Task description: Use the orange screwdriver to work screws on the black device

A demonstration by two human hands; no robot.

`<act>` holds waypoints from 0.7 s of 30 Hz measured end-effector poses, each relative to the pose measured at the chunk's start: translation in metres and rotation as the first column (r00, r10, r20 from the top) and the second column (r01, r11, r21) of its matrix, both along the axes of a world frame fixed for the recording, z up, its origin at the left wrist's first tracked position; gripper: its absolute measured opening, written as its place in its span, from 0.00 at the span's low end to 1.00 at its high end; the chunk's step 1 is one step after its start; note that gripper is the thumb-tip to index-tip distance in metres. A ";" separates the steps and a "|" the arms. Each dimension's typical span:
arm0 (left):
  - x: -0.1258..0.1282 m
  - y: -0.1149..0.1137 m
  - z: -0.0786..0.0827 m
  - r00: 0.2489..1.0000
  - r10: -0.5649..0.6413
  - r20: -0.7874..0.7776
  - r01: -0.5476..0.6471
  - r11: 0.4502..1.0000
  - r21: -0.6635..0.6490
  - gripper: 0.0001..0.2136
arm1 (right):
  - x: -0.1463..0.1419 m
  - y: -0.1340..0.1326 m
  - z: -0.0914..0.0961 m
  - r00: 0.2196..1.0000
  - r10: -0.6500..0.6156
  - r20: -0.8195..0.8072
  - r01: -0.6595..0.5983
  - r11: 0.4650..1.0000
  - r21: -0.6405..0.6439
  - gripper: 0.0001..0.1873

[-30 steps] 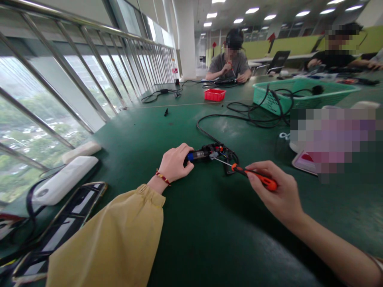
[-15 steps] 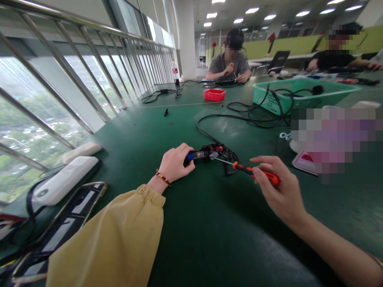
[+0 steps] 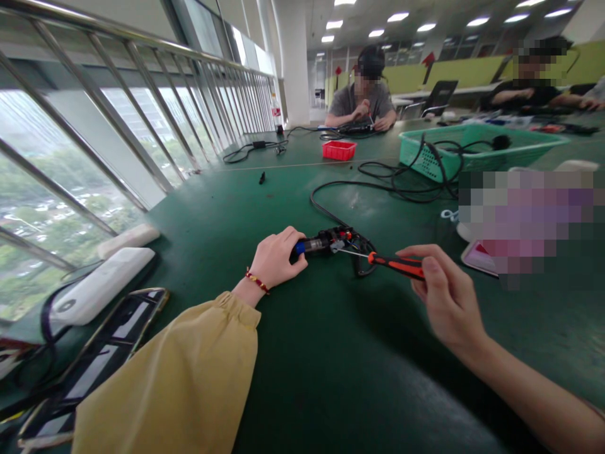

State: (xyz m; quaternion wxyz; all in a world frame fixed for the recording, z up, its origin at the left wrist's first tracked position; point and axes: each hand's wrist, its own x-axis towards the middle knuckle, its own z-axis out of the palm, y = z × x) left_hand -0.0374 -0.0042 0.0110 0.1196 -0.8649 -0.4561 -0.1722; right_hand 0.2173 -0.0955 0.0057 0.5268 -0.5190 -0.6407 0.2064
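My left hand (image 3: 280,255) is closed around the blue end of a cylindrical device (image 3: 314,244) that lies on the green table (image 3: 302,353). At its right end the device shows black, grey and red inner parts, with a black cable (image 3: 326,202) running off it. In my right hand (image 3: 449,293) is a red-and-black screwdriver (image 3: 397,263), gripped at the back of its handle between thumb and fingers. Its thin metal shaft points left, and the tip meets the grey part of the device; whether it sits in a screw is too small to tell.
A green basket (image 3: 520,154) with cables stands at the back right, a small red tray (image 3: 339,150) at centre. One person (image 3: 362,101) sits across the table, another (image 3: 534,94) farther right. A phone (image 3: 99,366) and a white device (image 3: 104,285) lie at the left beside a railing.
My right hand has shifted its hold: the fingers have closed in, and the thumb now lies farther back on the screwdriver's handle. My left hand and the device have stayed in place.
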 end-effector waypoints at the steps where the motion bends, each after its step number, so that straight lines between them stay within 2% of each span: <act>1: 0.000 0.000 0.000 1.000 0.000 0.000 0.000 1.000 0.000 0.14 | 0.000 0.000 0.000 1.000 0.000 -0.006 0.000 1.000 -0.005 0.13; 3: 0.000 0.000 0.001 1.000 0.000 -0.002 0.000 1.000 -0.002 0.14 | -0.001 -0.001 0.001 1.000 -0.012 0.017 0.012 0.999 0.041 0.11; 8: 0.000 0.000 0.001 1.000 -0.002 0.002 0.002 1.000 -0.006 0.14 | -0.004 -0.002 0.008 0.988 -0.074 0.133 0.032 0.955 0.296 0.16; 10: 0.000 -0.001 0.001 1.000 0.000 0.007 0.000 1.000 -0.003 0.13 | -0.005 -0.004 0.009 0.987 -0.073 0.146 0.028 0.958 0.284 0.14; 14: 0.000 -0.001 0.001 1.000 0.001 0.005 -0.001 1.000 0.001 0.12 | -0.005 -0.005 0.007 0.987 -0.035 0.160 0.008 0.986 0.166 0.09; 18: 0.000 0.000 0.001 1.000 0.000 -0.001 0.000 1.000 -0.008 0.13 | -0.004 -0.003 0.006 0.984 -0.098 0.148 0.052 0.957 0.287 0.16; 21: 0.000 0.000 0.001 1.000 0.001 0.002 -0.001 1.000 -0.013 0.14 | -0.004 -0.002 0.006 0.980 -0.111 0.167 0.059 0.956 0.288 0.15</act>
